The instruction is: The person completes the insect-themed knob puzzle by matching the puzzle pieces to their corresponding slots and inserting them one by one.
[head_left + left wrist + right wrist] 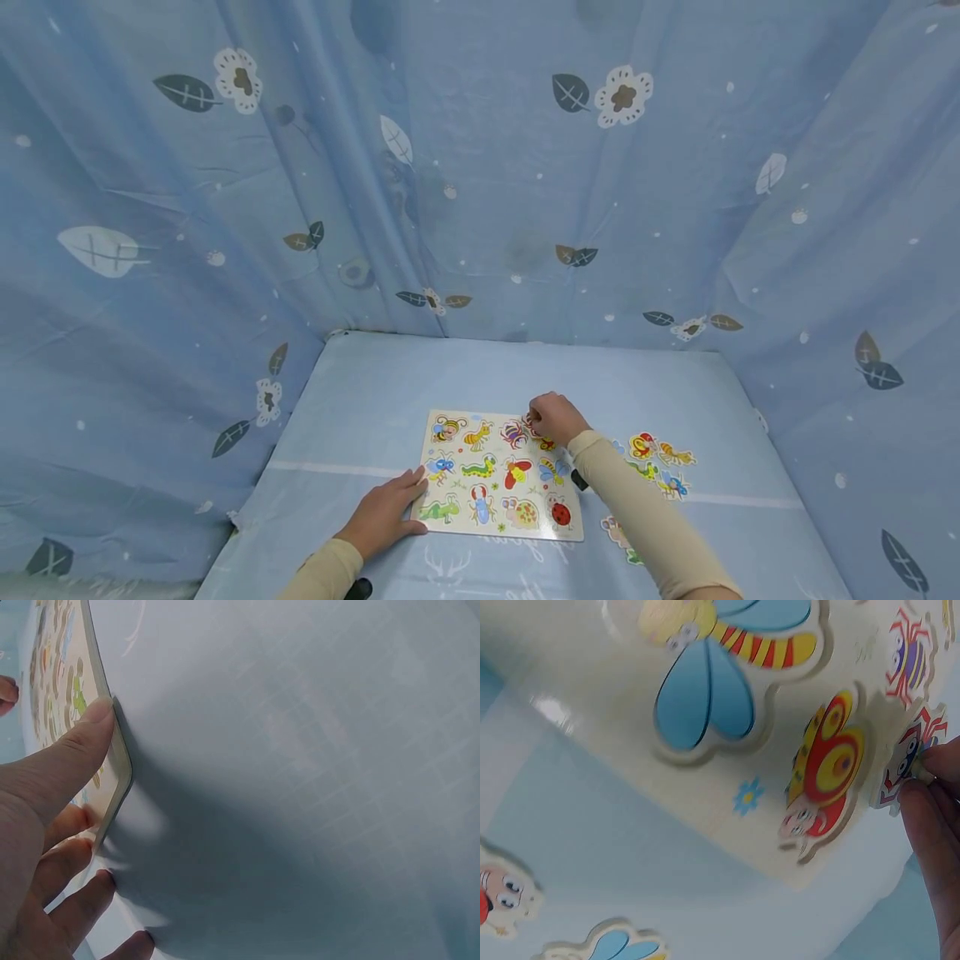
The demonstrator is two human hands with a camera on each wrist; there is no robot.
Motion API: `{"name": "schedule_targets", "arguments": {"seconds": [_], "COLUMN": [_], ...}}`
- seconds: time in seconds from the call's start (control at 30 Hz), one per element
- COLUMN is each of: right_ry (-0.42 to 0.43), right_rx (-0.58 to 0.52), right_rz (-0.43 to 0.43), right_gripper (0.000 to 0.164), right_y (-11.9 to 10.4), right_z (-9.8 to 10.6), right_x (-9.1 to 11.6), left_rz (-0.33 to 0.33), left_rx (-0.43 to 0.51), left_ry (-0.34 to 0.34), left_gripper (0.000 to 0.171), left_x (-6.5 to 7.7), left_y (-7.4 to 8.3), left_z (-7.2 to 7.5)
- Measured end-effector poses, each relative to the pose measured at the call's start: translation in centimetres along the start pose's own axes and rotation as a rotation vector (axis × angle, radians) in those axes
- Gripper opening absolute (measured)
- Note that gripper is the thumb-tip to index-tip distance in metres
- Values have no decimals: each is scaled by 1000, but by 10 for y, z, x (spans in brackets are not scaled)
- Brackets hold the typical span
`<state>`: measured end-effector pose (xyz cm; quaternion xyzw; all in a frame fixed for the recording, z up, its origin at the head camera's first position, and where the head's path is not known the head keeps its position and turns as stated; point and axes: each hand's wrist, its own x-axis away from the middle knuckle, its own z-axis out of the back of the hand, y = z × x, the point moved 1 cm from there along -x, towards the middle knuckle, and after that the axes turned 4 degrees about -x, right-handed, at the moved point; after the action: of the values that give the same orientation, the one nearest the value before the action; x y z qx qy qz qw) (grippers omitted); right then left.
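A wooden puzzle board (497,475) with printed insects in shallow recesses lies flat on the table. My left hand (384,510) rests at its near-left corner; in the left wrist view the thumb (88,733) touches one edge and fingertips the adjoining one. Over the far-right part of the board, my right hand (557,419) pinches a purple-and-red spider piece (906,759) by its small knob. This piece is tilted above the board, beside the butterfly picture (826,761) and close to the printed spider (909,661). In the head view the hand partly covers the piece.
Right of the board lie several loose pieces, among them a butterfly piece (642,446), an orange insect piece (677,454) and a blue-winged piece (672,485). A snail-like piece (611,525) lies nearer, partly behind the right forearm. Blue patterned curtains (480,183) surround the table.
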<state>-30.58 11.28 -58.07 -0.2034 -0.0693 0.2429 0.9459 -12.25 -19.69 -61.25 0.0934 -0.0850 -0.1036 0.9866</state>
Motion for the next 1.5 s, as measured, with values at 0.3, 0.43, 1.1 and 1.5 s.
{"name": "schedule_targets", "arguments": {"seconds": [0.3, 0.43, 1.1, 1.5], "right_ry": [-10, -23, -44, -53], "right_rx": [46, 39, 75, 61], "right_rz": [88, 105, 57, 44], "right_gripper": [24, 22, 11, 7], "right_y": [-23, -30, -37, -35], "right_z": [-14, -17, -27, -31], "right_x": [-3, -2, -4, -7], "left_rz": [15, 18, 12, 24], "left_rx": [-13, -18, -32, -26], "left_ry": [-2, -3, 1, -20], "left_gripper": [83, 83, 85, 85], "left_x": [0, 0, -1, -2], "left_y": [0, 0, 0, 0], "left_z": [-3, -3, -5, -4]}}
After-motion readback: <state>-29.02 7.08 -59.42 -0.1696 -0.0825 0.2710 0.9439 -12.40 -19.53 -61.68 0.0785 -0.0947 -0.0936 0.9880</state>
